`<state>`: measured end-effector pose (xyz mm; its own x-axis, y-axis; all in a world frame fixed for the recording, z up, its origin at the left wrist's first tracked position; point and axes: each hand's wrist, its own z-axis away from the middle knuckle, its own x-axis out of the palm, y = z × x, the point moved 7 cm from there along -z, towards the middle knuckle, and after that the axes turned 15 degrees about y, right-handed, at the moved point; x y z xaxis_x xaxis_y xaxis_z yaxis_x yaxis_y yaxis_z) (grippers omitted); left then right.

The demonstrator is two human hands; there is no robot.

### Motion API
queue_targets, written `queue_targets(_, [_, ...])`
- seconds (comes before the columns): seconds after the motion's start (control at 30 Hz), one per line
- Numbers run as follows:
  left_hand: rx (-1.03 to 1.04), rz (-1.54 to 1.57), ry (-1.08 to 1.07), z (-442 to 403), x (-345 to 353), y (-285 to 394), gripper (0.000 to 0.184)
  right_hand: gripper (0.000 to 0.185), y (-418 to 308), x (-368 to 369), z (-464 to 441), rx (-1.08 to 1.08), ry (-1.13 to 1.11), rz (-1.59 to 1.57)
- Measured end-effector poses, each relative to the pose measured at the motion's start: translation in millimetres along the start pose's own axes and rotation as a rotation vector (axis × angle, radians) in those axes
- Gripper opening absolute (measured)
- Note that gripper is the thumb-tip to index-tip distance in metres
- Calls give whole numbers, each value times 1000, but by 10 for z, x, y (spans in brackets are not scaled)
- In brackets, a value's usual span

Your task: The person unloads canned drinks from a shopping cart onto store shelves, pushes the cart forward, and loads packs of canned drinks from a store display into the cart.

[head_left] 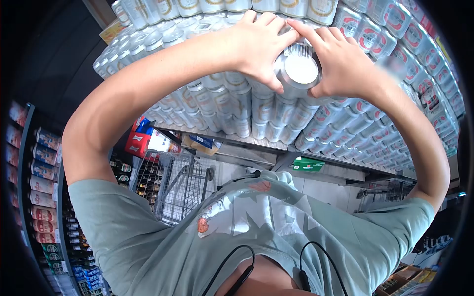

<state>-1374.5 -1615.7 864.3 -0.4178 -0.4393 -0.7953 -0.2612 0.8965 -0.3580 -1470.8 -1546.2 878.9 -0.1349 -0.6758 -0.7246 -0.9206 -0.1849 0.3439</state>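
A silver can is between my two hands, one round end facing me with bright glare on it and a barcode above that end. My left hand curves around its left side, the thumb low and the fingers over the upper edge. From the right, my right hand wraps it, with the thumb near the lower rim and the index finger meeting the left fingers at the top. Behind and below are stacked pale cans in clear wrap. Whether the held can is joined to others is hidden.
Cans with red-ringed labels are stacked at the right. Under the display shelf edge lies a green box. A wire shopping cart stands at lower left, by shelves of drinks. Another cart shows at right.
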Motion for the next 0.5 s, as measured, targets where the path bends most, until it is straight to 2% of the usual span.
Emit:
queue_targets(0.03, [19,9,71,9,-28,18,109,116,-38,-31,11,11,-17,10])
queue_targets(0.13, [2,-78,90,57,-25,81,103,112,-99,-82,47,-19,26,39])
queue_targets(0.27, [-50,38,86,133,-134,182,98,102,-206,-162,101,-25,52,31])
queue_targets(0.33, [-52,27,107,169,-159,231,97,107,-232,-193,138,-14,54,17])
queue_targets(0.43, [-64,-18,147,203,-183,258,114,118,-279,-221,158,-72,151,87])
queue_targets(0.5, [-68,-44,172,219,-169,266,112,121,-269,-201,143,-56,100,61])
